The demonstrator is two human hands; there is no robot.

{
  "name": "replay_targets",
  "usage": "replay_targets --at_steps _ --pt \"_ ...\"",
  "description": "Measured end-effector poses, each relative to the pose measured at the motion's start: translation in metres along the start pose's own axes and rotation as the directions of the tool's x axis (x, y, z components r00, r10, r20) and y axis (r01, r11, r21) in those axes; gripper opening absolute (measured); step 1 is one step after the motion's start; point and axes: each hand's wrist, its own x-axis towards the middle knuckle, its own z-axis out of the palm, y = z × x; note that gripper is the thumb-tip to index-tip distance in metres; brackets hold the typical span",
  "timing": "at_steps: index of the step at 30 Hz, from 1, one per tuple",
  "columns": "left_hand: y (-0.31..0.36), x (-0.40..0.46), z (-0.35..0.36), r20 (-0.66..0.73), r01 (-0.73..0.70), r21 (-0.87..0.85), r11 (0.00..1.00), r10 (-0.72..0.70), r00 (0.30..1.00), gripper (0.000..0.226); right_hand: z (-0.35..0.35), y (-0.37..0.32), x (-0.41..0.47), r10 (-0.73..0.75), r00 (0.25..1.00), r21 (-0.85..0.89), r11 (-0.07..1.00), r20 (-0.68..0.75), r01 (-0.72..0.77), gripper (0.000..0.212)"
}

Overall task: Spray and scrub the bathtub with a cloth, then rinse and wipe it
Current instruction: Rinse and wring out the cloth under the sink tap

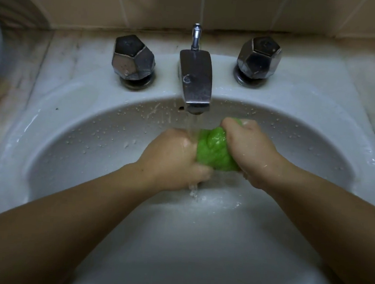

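Observation:
A wet green cloth (215, 150) is bunched into a roll between both my hands over the white basin (74, 137). My left hand (171, 160) grips its left end with fingers curled under. My right hand (249, 146) grips the right end from above. Water runs from the chrome spout (194, 79) onto the cloth and my left hand, then drips off into the basin below.
Two faceted chrome tap knobs stand on the rim, the left knob (132, 59) and the right knob (258, 57). A pull rod (196, 36) rises behind the spout. Beige tiles (126, 0) form the back wall. Droplets cover the basin's inner wall.

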Motion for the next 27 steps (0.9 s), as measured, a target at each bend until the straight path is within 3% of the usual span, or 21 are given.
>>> replay_targets --at_steps 4,6,9,14,17,23,25,27 --pt "-0.002 -0.002 -0.005 -0.097 0.177 -0.396 0.901 -0.232 0.968 0.043 -0.012 -0.001 0.004 0.083 0.997 0.141 0.987 0.004 -0.082 0.032" --pt "-0.006 -0.005 -0.006 -0.159 0.173 -0.318 0.932 -0.232 0.960 0.047 -0.015 0.002 0.005 0.147 0.989 0.192 0.970 0.021 -0.149 0.031" --pt "-0.006 -0.005 -0.007 -0.073 0.149 -0.129 0.980 -0.159 0.984 0.044 -0.014 0.005 0.004 0.201 0.978 0.241 0.948 0.053 -0.208 0.033" --pt "-0.004 -0.002 -0.008 0.032 0.153 -0.204 0.967 -0.150 0.988 0.009 -0.015 0.006 0.004 0.186 0.981 0.242 0.951 0.053 -0.193 0.035" --pt "0.000 -0.001 -0.009 0.061 0.109 -0.175 0.978 -0.100 0.993 0.011 -0.015 0.006 0.002 0.147 0.988 0.194 0.969 0.055 -0.155 0.038" --pt "0.000 -0.001 -0.004 0.070 0.206 -0.246 0.947 -0.194 0.978 0.043 -0.013 0.006 -0.002 0.082 0.993 0.108 0.990 0.080 -0.091 0.048" --pt "0.003 0.000 -0.010 0.113 0.313 -0.350 0.883 -0.291 0.950 0.038 -0.010 0.007 -0.001 -0.001 0.996 0.035 0.999 0.091 -0.002 0.053" --pt "0.002 -0.002 -0.013 0.211 0.512 -0.474 0.717 -0.472 0.856 0.023 -0.004 0.010 -0.003 -0.082 0.987 0.063 0.995 0.139 0.073 0.053"
